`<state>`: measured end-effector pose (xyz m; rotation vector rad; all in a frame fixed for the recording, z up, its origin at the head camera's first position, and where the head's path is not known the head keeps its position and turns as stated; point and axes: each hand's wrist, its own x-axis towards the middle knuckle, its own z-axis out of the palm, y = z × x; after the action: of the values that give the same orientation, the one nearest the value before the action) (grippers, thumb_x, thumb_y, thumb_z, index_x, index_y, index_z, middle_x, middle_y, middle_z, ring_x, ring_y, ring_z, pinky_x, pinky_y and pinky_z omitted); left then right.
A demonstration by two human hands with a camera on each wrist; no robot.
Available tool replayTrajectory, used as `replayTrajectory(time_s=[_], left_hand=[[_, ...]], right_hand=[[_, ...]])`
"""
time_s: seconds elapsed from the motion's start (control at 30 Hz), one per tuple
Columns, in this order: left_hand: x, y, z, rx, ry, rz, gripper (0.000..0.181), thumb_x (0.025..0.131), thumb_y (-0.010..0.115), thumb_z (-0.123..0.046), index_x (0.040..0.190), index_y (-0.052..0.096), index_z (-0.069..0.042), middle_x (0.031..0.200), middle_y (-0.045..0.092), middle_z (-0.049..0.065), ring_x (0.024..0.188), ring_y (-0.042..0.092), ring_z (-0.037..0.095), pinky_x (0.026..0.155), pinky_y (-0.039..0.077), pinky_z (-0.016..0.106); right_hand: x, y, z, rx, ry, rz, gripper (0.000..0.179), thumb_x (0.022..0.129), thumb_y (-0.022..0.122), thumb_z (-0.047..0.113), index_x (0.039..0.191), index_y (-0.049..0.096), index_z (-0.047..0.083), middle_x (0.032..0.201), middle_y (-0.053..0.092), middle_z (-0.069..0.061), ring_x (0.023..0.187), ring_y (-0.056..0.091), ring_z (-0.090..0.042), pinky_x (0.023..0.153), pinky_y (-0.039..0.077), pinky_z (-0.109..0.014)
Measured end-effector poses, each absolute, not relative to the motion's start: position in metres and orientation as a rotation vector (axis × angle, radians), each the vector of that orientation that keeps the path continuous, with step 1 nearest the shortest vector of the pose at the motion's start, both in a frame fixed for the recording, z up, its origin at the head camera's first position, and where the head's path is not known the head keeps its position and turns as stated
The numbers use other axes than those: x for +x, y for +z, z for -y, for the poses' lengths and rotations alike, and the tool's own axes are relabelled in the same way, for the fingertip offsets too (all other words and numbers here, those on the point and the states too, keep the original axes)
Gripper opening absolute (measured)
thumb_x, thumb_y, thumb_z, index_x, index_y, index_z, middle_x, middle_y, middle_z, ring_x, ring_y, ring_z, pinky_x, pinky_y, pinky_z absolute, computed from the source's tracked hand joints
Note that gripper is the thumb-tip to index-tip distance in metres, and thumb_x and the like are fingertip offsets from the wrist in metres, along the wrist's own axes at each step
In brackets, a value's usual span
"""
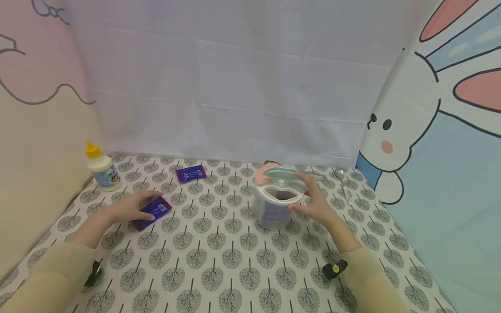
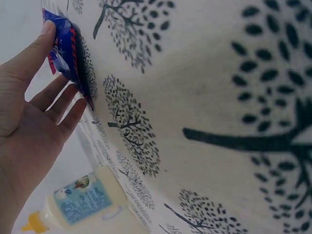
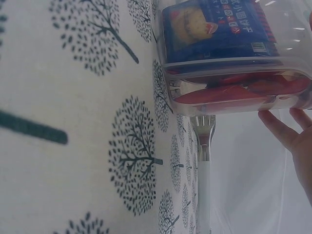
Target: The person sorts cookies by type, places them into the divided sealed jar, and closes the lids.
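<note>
My left hand (image 1: 131,207) spans a blue and red snack packet (image 1: 157,208) on the table. In the left wrist view the thumb touches the packet (image 2: 66,41); the other fingers extend loosely beside its edge. My right hand (image 1: 315,203) is around the right side of a clear container (image 1: 274,215), thumb in front and fingers at the lid. Its white lid has a mouth-shaped opening, with a pink and green leaf-like flap (image 1: 282,174) raised behind it. In the right wrist view, blue packets (image 3: 214,34) and red pieces (image 3: 229,95) show inside the container, fingertips touching its wall.
Another blue packet (image 1: 191,174) lies farther back. A glue-style bottle (image 1: 103,169) with a yellow nozzle stands at the left. A spoon (image 1: 343,184) lies at the right, and a fork (image 3: 203,141) behind the container. The tablecloth (image 1: 231,261) has a tree print; fabric walls enclose the table.
</note>
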<state>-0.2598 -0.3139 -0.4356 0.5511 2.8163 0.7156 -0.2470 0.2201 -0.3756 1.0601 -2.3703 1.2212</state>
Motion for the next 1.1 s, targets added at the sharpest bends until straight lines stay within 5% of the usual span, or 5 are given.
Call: replayTrajectory(time_s=[0.3,0.53,0.73,1.1], left_hand=[[-0.262,-0.438,0.303,0.545,0.757,-2.759,0.047,0.078,0.077,-0.026,0.121,0.059,-0.019,0.126,0.054,0.021,0.112,0.053,0.044,0.090,0.046,0.060],[-0.265,-0.427,0.286,0.596,0.771,-2.757,0.028,0.076,0.078,-0.023,0.101,0.066,-0.020,0.105,0.065,0.005,0.088,0.059,0.017,0.072,0.051,0.034],[-0.266,-0.404,0.265,0.637,0.798,-2.808,0.029,0.078,0.077,-0.027,0.105,0.068,-0.023,0.111,0.065,0.007,0.086,0.058,0.016,0.068,0.049,0.031],[-0.264,-0.345,0.210,0.670,1.009,-2.889,0.037,0.080,0.076,-0.034,0.114,0.065,-0.024,0.118,0.061,0.007,0.083,0.060,0.022,0.064,0.053,0.030]], right_hand=[[-0.247,-0.377,-0.221,1.056,1.223,2.376,0.091,0.065,0.080,0.003,0.139,0.027,-0.001,0.126,0.031,-0.029,0.112,0.044,-0.031,0.088,0.049,-0.056],[-0.246,-0.377,-0.220,1.049,1.228,2.369,0.091,0.062,0.078,-0.002,0.139,0.027,-0.003,0.125,0.032,-0.030,0.113,0.043,-0.027,0.089,0.049,-0.057],[-0.247,-0.375,-0.220,1.057,1.203,2.351,0.091,0.062,0.077,-0.002,0.138,0.027,-0.004,0.125,0.032,-0.030,0.113,0.042,-0.021,0.088,0.051,-0.054],[-0.247,-0.376,-0.220,1.049,1.244,2.371,0.090,0.063,0.076,-0.005,0.138,0.026,-0.002,0.126,0.029,-0.032,0.112,0.042,-0.037,0.088,0.048,-0.060]])
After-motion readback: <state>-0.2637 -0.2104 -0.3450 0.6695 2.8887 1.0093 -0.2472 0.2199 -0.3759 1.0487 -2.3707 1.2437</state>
